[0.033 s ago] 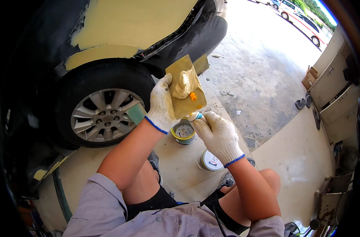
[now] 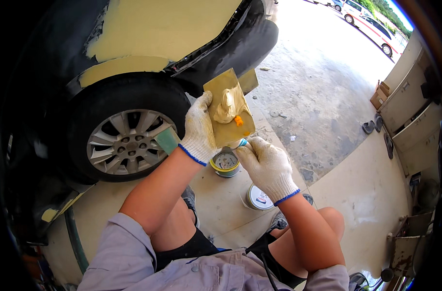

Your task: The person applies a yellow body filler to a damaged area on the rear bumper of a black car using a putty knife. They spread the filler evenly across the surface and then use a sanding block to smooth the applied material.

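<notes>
My gloved left hand (image 2: 199,127) is wrapped round the lower left edge of a yellowish putty board (image 2: 225,127). A mound of cream-coloured putty (image 2: 229,105) lies on it, with a small orange dab (image 2: 238,121) beside the mound. Just below the board's lower edge, my gloved right hand (image 2: 267,162) is closed round a small tube (image 2: 242,142) with white and teal showing; most of it is hidden in the fingers. A green flat piece (image 2: 167,139) sticks out behind my left wrist; what holds it is hidden.
A dark car with cream filler (image 2: 163,29) on its panel stands at the left, its wheel (image 2: 129,140) near my left arm. An open tin (image 2: 226,164) and a lidded tin (image 2: 260,198) stand on the floor between my feet. Sandals (image 2: 373,123) and cabinets (image 2: 417,131) are at the right.
Little differs. The tube in my right hand has tilted slightly, and the putty board in my left hand has shifted a touch.
</notes>
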`<action>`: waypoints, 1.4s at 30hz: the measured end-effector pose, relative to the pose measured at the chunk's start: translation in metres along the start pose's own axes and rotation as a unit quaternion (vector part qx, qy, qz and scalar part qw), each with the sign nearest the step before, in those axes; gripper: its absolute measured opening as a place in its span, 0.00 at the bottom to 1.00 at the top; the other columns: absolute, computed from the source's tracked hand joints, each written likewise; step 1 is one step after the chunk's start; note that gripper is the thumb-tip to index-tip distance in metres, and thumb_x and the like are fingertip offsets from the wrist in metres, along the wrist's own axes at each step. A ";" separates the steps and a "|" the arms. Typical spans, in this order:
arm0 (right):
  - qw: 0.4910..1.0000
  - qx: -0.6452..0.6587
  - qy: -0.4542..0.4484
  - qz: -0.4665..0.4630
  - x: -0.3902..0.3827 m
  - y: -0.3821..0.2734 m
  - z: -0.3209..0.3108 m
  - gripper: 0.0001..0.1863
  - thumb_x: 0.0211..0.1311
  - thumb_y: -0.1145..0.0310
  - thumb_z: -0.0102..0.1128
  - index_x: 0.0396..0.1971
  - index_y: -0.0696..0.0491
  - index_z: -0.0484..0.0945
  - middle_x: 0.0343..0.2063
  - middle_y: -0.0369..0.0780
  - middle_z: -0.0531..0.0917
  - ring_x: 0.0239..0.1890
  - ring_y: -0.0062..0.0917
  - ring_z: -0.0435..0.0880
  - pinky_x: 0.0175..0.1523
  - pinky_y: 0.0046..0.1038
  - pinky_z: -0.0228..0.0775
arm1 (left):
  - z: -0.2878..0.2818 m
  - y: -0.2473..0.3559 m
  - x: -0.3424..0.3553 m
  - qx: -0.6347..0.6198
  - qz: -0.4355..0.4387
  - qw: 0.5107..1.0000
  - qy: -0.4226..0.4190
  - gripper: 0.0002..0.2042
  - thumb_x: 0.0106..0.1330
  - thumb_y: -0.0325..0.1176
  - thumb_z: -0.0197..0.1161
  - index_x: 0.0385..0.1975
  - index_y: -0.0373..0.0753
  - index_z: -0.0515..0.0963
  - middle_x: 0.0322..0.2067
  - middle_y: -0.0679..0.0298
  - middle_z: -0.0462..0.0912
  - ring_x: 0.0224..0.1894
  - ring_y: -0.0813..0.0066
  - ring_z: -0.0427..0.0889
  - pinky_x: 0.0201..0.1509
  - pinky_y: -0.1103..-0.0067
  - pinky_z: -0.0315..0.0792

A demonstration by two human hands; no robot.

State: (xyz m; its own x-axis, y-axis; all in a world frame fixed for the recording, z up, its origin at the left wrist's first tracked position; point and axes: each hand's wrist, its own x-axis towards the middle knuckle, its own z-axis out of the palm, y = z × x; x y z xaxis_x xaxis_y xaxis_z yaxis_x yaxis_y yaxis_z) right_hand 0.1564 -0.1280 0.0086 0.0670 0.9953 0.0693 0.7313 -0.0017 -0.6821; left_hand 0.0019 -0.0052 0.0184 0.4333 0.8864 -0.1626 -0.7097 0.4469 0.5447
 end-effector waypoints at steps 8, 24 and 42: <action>0.972 0.207 -0.049 0.100 -0.002 0.000 0.011 0.24 0.79 0.48 0.63 0.48 0.57 0.87 0.37 0.43 0.92 0.37 0.32 0.92 0.44 0.36 0.83 | 0.007 -0.016 -0.004 0.022 -0.005 0.999 0.043 0.26 0.86 0.50 0.44 0.73 0.40 0.71 0.63 0.51 0.81 0.64 0.51 0.84 0.70 0.49 0.79; 0.698 0.630 -0.309 0.146 0.007 0.049 0.012 0.28 0.73 0.51 0.73 0.54 0.62 0.79 0.36 0.44 0.86 0.31 0.27 0.87 0.31 0.28 0.79 | 0.009 0.002 -0.018 -0.003 -0.078 0.994 -0.075 0.24 0.88 0.48 0.46 0.68 0.35 0.74 0.55 0.51 0.86 0.53 0.57 0.90 0.61 0.59 0.85; 0.640 0.686 -0.300 0.173 -0.002 0.031 0.026 0.21 0.78 0.58 0.68 0.59 0.58 0.78 0.38 0.37 0.84 0.30 0.20 0.83 0.29 0.23 0.71 | 0.002 -0.002 -0.017 -0.012 -0.014 0.998 -0.056 0.23 0.86 0.47 0.49 0.65 0.36 0.75 0.53 0.52 0.86 0.52 0.57 0.89 0.60 0.59 0.85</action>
State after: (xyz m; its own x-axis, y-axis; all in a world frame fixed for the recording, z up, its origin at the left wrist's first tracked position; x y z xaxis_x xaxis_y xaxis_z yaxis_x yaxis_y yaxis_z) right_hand 0.1613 -0.1275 -0.0323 -0.5090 0.8176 -0.2693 -0.5688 -0.5542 -0.6077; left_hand -0.0028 -0.0211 0.0220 0.5115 0.8553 -0.0830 -0.7089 0.4746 0.5218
